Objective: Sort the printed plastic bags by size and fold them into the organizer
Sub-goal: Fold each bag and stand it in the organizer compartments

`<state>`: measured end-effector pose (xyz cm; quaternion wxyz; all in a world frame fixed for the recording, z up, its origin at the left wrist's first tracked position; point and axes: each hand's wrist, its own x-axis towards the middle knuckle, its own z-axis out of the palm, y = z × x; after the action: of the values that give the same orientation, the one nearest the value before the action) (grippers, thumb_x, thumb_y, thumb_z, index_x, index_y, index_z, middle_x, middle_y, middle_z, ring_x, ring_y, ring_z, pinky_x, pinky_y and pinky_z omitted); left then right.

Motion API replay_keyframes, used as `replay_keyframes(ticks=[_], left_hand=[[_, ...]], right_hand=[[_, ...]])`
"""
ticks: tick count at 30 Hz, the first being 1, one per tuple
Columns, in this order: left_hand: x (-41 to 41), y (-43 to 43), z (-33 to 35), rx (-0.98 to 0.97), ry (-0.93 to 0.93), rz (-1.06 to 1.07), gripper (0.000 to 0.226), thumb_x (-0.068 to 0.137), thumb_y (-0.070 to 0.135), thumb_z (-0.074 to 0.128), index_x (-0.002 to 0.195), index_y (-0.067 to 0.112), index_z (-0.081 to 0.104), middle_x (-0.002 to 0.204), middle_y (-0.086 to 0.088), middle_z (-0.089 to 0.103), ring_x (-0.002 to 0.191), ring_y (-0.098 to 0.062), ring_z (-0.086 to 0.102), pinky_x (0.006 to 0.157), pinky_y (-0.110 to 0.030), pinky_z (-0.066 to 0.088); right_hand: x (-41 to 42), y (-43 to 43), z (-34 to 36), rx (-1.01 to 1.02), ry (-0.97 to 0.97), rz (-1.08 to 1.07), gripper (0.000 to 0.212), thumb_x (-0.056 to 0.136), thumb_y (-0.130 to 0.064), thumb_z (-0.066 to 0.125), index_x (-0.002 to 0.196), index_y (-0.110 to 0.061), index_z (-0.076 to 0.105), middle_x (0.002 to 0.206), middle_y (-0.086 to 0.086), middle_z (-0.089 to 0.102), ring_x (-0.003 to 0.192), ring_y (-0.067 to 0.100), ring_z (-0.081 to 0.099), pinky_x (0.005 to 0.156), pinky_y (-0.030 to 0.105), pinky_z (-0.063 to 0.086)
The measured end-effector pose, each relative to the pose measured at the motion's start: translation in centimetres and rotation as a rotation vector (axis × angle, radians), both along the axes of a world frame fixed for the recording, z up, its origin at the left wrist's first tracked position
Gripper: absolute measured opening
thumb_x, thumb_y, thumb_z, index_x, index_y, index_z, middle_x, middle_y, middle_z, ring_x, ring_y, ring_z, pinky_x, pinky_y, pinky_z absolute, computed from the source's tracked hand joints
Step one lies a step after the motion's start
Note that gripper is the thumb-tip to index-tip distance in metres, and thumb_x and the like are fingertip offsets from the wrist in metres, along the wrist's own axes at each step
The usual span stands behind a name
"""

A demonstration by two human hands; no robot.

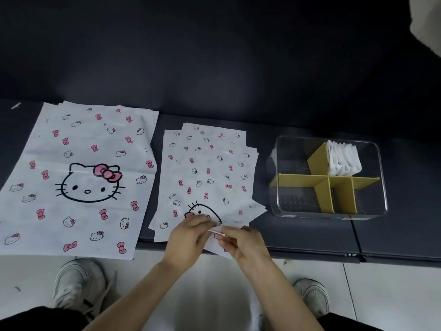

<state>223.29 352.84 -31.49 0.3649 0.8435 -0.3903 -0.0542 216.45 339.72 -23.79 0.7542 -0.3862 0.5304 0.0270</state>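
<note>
A stack of large white bags (81, 177) printed with cat faces and pink bows lies flat on the left of the dark surface. A fanned stack of smaller printed bags (207, 173) lies in the middle. My left hand (188, 235) and my right hand (241, 242) meet at the near edge of the small stack, both pinching the lifted edge of the top small bag. A clear organizer box (379, 187) with yellow dividers stands on the right. Folded white bags (343, 158) fill its far right compartment.
The dark padded surface (310, 235) ends at a front edge just under my hands. Below it is a pale tiled floor with my two grey shoes (78, 285). A dark wall rises behind the surface.
</note>
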Motion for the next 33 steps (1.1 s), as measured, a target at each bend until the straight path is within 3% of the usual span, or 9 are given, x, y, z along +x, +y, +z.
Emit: replay_keyframes(ticks=[4,7,9,12,17,20,23,27,33], left_hand=[[0.8,1.4,0.9,-0.077,0.592,0.126,0.051,0.077,0.066,0.053,0.063,0.017,0.06,0.082,0.004,0.068,0.083,-0.005,0.059,0.081,-0.014,0.043],[2.6,2.4,1.0,-0.168,1.008,0.139,0.065,0.068,0.048,0.067,0.077,-0.015,0.057,0.084,-0.003,0.064,0.088,-0.014,0.06,0.088,-0.029,0.044],[3.5,2.9,1.9,-0.145,1.1,0.093,0.065,0.068,0.041,0.069,0.089,-0.019,0.06,0.094,-0.018,0.068,0.097,-0.021,0.062,0.098,-0.04,0.042],[4.3,2.9,3.2,-0.124,1.156,0.085,0.034,0.072,0.024,0.066,0.086,-0.006,0.072,0.099,-0.018,0.071,0.094,-0.021,0.066,0.092,-0.031,0.047],[4.4,2.9,3.4,-0.175,1.191,0.194,0.023,0.069,0.021,0.065,0.075,0.001,0.075,0.087,-0.016,0.071,0.081,-0.023,0.067,0.079,-0.025,0.048],[4.1,2.8,3.5,-0.214,1.135,0.243,0.039,0.067,0.027,0.069,0.08,-0.01,0.066,0.082,-0.018,0.064,0.077,-0.025,0.06,0.078,-0.033,0.042],[3.6,2.0,3.3,-0.278,1.027,0.327,0.029,0.078,0.023,0.069,0.086,-0.003,0.059,0.071,-0.011,0.06,0.068,-0.018,0.054,0.068,-0.03,0.039],[2.5,0.3,2.7,-0.122,0.486,0.493,0.017,0.089,0.013,0.063,0.099,0.02,0.05,0.06,-0.001,0.059,0.054,-0.008,0.05,0.058,-0.017,0.038],[1.9,0.3,-0.1,0.185,-0.094,0.413,0.032,0.083,0.027,0.048,0.1,0.005,0.063,0.055,-0.003,0.059,0.049,-0.027,0.053,0.056,-0.029,0.041]], right_hand=[[-2.2,-2.4,0.1,-0.897,0.101,0.559,0.075,0.064,-0.052,0.077,0.128,-0.027,0.046,0.11,-0.008,0.062,0.1,0.014,0.06,0.09,0.041,0.051],[-2.1,-3.6,-0.8,-1.394,-0.032,0.921,0.082,0.057,-0.048,0.078,0.131,-0.02,0.053,0.128,0.001,0.053,0.118,0.024,0.047,0.102,0.044,0.04],[-1.1,-4.1,-0.8,-1.325,-0.084,0.925,0.074,0.06,-0.037,0.078,0.129,-0.019,0.056,0.123,-0.002,0.055,0.116,0.021,0.048,0.103,0.041,0.038],[0.5,-5.4,-0.6,-1.02,-0.013,0.831,0.067,0.071,-0.023,0.08,0.131,-0.024,0.049,0.111,-0.01,0.056,0.106,0.009,0.05,0.098,0.031,0.041],[1.2,-6.4,-0.6,-0.443,-0.095,0.892,0.003,0.08,-0.014,0.075,0.08,-0.013,0.072,0.084,0.0,0.074,0.077,0.01,0.068,0.074,0.029,0.054],[1.8,-6.4,-0.8,-0.547,-0.098,0.877,0.013,0.083,-0.016,0.072,0.077,-0.005,0.069,0.075,-0.003,0.069,0.067,0.008,0.063,0.062,0.021,0.048],[2.9,-6.1,-2.0,-0.79,-0.016,0.981,0.011,0.086,-0.023,0.066,0.084,-0.012,0.067,0.089,-0.003,0.069,0.082,0.015,0.065,0.073,0.03,0.05],[3.4,-5.5,-3.0,-0.914,0.024,1.074,0.009,0.088,-0.027,0.062,0.094,-0.022,0.067,0.091,-0.011,0.062,0.085,0.01,0.057,0.063,0.013,0.04],[3.9,-5.8,-3.4,-0.91,0.046,1.055,0.006,0.086,-0.03,0.064,0.08,-0.03,0.064,0.083,-0.015,0.062,0.083,0.008,0.057,0.065,0.02,0.039]])
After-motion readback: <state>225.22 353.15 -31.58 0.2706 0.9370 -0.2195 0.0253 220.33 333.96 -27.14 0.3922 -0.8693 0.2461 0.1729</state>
